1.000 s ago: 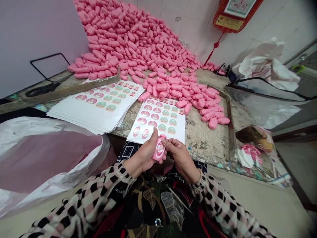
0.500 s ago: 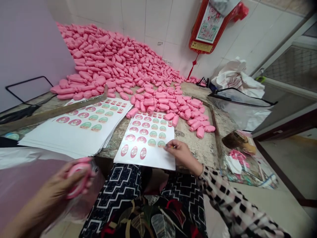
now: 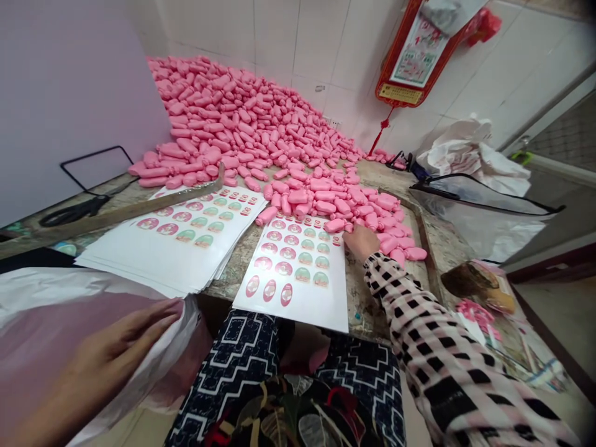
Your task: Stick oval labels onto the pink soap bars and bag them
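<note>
Many pink bottles (image 3: 323,195) at right hand (image 3: 362,242); left hand (image 3: 116,351) well apart.

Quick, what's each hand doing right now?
Left hand: at the white bag's mouth, fingers close together; can't tell whether it holds anything.
Right hand: at the pink bottles, fingertips hidden; can't tell if it grips one.

A red wall hanging (image 3: 404,93) with a tassel hung on the tiled wall (image 3: 274,37), some black-handled scissors (image 3: 74,211) lay over left, and crumpled white plastic (image 3: 465,152) sat off right.
</note>
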A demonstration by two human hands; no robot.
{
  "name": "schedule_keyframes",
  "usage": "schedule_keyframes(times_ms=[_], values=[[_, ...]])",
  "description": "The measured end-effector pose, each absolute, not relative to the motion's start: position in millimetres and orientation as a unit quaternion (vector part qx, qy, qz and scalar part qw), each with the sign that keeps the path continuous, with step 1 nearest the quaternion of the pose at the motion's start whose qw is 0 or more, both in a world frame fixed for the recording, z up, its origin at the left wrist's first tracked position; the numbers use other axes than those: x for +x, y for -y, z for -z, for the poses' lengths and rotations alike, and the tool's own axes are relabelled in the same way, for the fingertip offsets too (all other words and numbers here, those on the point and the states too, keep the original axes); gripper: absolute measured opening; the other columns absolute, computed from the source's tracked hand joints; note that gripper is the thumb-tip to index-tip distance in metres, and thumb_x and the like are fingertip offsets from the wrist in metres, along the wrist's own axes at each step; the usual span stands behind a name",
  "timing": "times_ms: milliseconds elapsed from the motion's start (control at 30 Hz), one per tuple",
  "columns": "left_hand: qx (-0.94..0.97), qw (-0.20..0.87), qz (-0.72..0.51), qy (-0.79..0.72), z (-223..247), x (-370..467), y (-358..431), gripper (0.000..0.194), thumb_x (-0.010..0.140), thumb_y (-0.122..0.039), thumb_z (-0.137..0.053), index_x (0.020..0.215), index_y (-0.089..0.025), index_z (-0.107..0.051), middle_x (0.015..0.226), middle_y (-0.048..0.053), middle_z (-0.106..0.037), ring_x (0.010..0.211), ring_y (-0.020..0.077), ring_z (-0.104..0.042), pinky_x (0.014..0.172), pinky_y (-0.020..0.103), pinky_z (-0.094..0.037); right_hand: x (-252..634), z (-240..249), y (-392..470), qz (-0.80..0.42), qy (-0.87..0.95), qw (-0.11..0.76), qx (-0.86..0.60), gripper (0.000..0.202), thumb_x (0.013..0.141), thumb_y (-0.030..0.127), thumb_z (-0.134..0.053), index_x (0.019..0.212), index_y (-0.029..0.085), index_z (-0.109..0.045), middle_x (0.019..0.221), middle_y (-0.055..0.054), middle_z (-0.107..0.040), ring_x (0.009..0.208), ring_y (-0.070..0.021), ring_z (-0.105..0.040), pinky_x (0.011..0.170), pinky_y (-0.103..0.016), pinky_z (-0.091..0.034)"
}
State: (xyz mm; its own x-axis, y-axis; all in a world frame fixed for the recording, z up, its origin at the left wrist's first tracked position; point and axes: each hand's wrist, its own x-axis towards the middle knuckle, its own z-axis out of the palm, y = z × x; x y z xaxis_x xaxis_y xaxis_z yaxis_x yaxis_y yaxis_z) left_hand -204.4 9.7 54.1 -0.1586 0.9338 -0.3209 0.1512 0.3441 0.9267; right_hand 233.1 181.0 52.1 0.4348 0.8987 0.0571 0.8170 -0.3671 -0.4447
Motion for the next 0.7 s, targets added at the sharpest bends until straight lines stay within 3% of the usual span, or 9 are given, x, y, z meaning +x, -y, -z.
schedule_keyframes(times_ms=[100,200,267,333,400,467,533,600,700], values=[[0.524,0.487,-0.328,-0.616,-75.8,-145.8,-14.4,0.027,0.063,-0.030,-0.073,0.090,-0.029,-0.072,0.103,-0.001,-0.069,0.101,0.0219,-0.058,0.090,0.024,-0.043,242.5,-58.3,-171.0,-0.119,0.519,0.225,-0.816,0.034,0.075,0.042,-0.050,0.087,0.013,-0.065,0.090,-0.016,-0.063,0.093,-0.0298,-0.056,0.077,-0.038,-0.039],[0.501,0.611,-0.300,-0.535,-75.0,-95.4,-20.4,0.037,0.072,-0.037,-0.066,0.107,-0.025,-0.067,0.096,0.004,-0.070,0.088,0.0208,-0.063,0.082,0.029,-0.047,235.6,-62.5,-139.9,-0.163,0.527,0.260,-0.793,0.034,0.077,0.041,-0.047,0.089,0.015,-0.064,0.073,-0.007,-0.062,0.066,-0.0182,-0.056,0.060,-0.029,-0.040],[0.442,0.686,-0.311,-0.487,-66.9,-66.5,-24.4,0.043,0.073,-0.037,-0.066,0.113,-0.022,-0.063,0.095,0.007,-0.069,0.083,0.0198,-0.065,0.080,0.032,-0.049,217.3,-61.0,-107.8,-0.225,0.526,0.300,-0.763,0.038,0.078,0.043,-0.045,0.100,0.017,-0.060,0.063,0.000,-0.057,0.047,-0.0105,-0.044,0.045,-0.023,-0.033],[0.366,0.745,-0.334,-0.448,-57.6,-41.3,-27.3,0.045,0.074,-0.035,-0.067,0.116,-0.021,-0.060,0.101,0.010,-0.068,0.085,0.0191,-0.065,0.082,0.034,-0.048,192.4,-56.9,-72.5,-0.426,0.455,0.410,-0.666,0.042,0.076,0.047,-0.053,0.106,0.018,-0.055,0.056,0.005,-0.048,0.037,-0.0059,-0.028,0.036,-0.020,-0.020],[0.305,0.784,-0.349,-0.412,-49.2,-21.0,-27.9,0.044,0.075,-0.033,-0.067,0.116,-0.022,-0.059,0.109,0.011,-0.065,0.091,0.0187,-0.064,0.086,0.034,-0.047,167.9,-52.6,-41.0,-0.545,0.389,0.457,-0.586,0.043,0.073,0.047,-0.059,0.107,0.022,-0.052,0.052,0.009,-0.041,0.035,-0.0039,-0.019,0.035,-0.018,-0.012],[0.278,0.804,-0.357,-0.385,-42.6,-7.5,-25.7,0.039,0.077,-0.034,-0.065,0.114,-0.021,-0.060,0.111,0.011,-0.064,0.097,0.0188,-0.062,0.089,0.034,-0.045,148.9,-49.6,-18.5,-0.590,0.347,0.475,-0.553,0.040,0.073,0.046,-0.062,0.104,0.022,-0.053,0.048,0.011,-0.037,0.034,-0.0036,-0.017,0.034,-0.018,-0.013],[0.276,0.804,-0.372,-0.373,-38.3,-0.7,-21.3,0.034,0.078,-0.035,-0.063,0.109,-0.020,-0.063,0.111,0.010,-0.064,0.102,0.0190,-0.059,0.090,0.033,-0.043,136.7,-47.7,-5.5,-0.597,0.331,0.490,-0.543,0.036,0.073,0.043,-0.063,0.101,0.022,-0.055,0.051,0.009,-0.043,0.035,-0.0043,-0.025,0.037,-0.019,-0.026],[0.275,0.796,-0.395,-0.367,-36.8,0.5,-16.0,0.030,0.079,-0.034,-0.062,0.105,-0.018,-0.064,0.112,0.009,-0.063,0.106,0.0189,-0.057,0.092,0.032,-0.042,129.1,-46.1,0.7,-0.583,0.346,0.509,-0.530,0.033,0.075,0.040,-0.063,0.101,0.022,-0.056,0.062,0.005,-0.054,0.045,-0.0070,-0.042,0.051,-0.022,-0.041],[0.256,0.794,-0.423,-0.354,-39.6,-3.8,-9.7,0.030,0.078,-0.031,-0.064,0.103,-0.016,-0.065,0.110,0.009,-0.064,0.104,0.0192,-0.057,0.092,0.031,-0.043,121.2,-45.3,5.0,-0.525,0.412,0.524,-0.529,0.032,0.077,0.036,-0.062,0.106,0.023,-0.057,0.082,0.000,-0.062,0.071,-0.0123,-0.056,0.075,-0.028,-0.046]])
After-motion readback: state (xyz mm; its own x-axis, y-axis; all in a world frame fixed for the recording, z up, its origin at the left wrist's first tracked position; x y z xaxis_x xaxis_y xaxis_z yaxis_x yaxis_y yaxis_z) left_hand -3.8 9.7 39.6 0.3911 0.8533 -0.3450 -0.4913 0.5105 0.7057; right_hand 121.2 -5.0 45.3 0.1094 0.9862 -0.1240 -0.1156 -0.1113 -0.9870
